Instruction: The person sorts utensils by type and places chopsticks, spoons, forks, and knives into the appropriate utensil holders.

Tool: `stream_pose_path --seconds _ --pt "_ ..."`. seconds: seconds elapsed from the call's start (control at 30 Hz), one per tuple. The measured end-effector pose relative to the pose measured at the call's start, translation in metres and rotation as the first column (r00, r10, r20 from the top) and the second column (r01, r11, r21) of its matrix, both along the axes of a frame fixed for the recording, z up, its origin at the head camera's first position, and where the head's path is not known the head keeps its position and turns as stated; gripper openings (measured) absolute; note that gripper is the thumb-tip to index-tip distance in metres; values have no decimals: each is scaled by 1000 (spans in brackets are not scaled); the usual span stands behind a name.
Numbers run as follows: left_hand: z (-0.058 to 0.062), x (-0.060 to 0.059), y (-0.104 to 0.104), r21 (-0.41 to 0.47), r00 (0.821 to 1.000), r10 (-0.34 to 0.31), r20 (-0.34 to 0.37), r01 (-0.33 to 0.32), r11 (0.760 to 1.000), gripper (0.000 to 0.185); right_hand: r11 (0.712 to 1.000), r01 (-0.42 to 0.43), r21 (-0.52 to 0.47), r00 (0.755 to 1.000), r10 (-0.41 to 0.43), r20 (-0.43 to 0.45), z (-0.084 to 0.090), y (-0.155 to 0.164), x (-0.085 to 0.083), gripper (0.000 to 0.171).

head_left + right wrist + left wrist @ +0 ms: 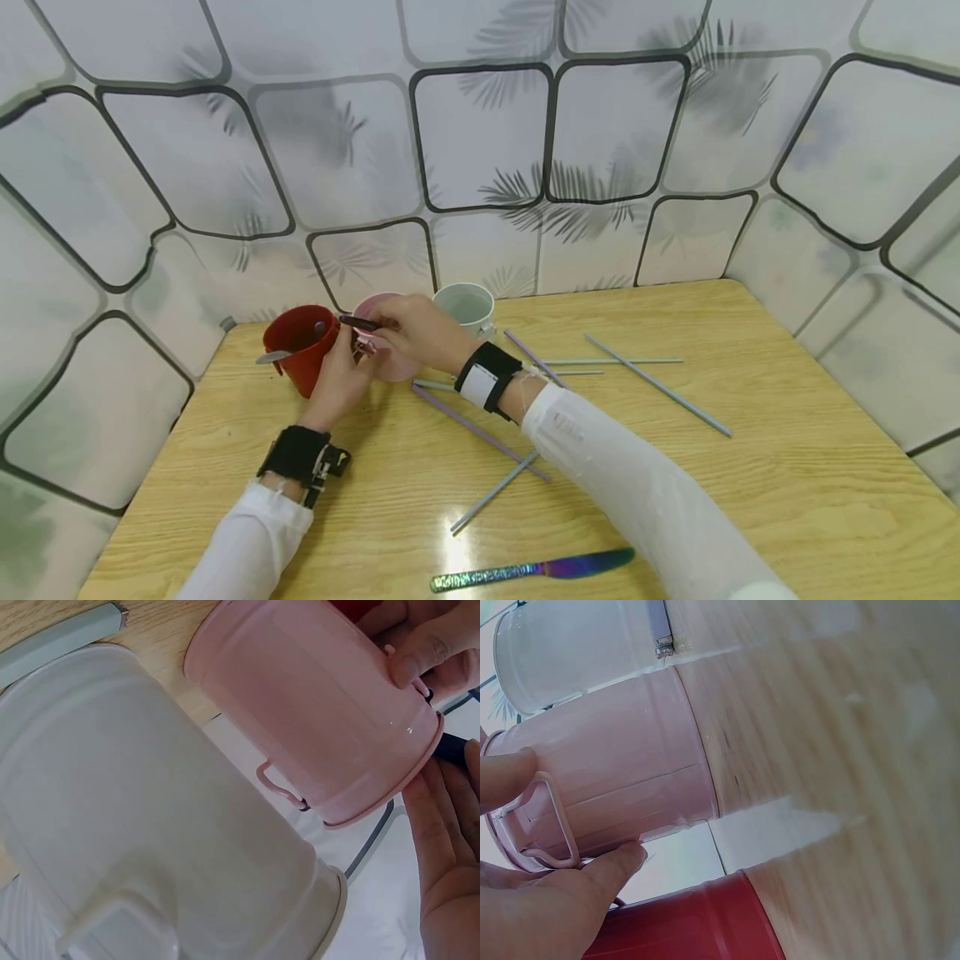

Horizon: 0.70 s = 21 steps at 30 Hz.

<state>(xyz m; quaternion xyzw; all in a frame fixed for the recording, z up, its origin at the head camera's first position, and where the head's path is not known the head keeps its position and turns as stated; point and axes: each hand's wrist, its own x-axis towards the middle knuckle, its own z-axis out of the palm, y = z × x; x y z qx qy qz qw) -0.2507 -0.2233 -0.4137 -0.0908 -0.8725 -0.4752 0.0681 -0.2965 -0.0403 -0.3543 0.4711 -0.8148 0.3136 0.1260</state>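
Note:
A pink metal bucket [395, 367] with small loop handles stands on the table, between a red bucket [303, 367] and a white bucket [467, 304]. My left hand [341, 375] grips the pink bucket's side at its loop handle [564, 817], thumb on one side of the loop and a finger on the other. Above the pink bucket's rim, my right hand [416, 329] holds a dark, slim, pen-like thing [358, 322]; its other end is hidden by the fingers. In the right wrist view that dark thing [453, 748] shows at the rim.
A spoon [273, 357] juts over the red bucket's left rim. Several slim grey and purple sticks, among them a grey one [660, 386] and a purple one [480, 432], lie scattered on the wooden table [787, 467]. An iridescent table knife [532, 570] lies at the front. Patterned cloth [480, 133] encloses the back and sides.

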Motion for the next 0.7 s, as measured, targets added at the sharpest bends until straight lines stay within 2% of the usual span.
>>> stream_pose_path --seconds 0.23,0.43,0.7 --pt "0 1 0 -15 1000 12 9 -12 1000 61 999 2 42 1000 -1 -19 2 -1 -1 10" --pt "-1 0 0 -20 1000 22 2 -22 1000 59 995 17 96 1000 -16 -6 4 -3 0 11" --pt "-1 0 1 -23 999 36 10 -36 999 51 993 36 113 999 -38 15 3 -6 2 10"
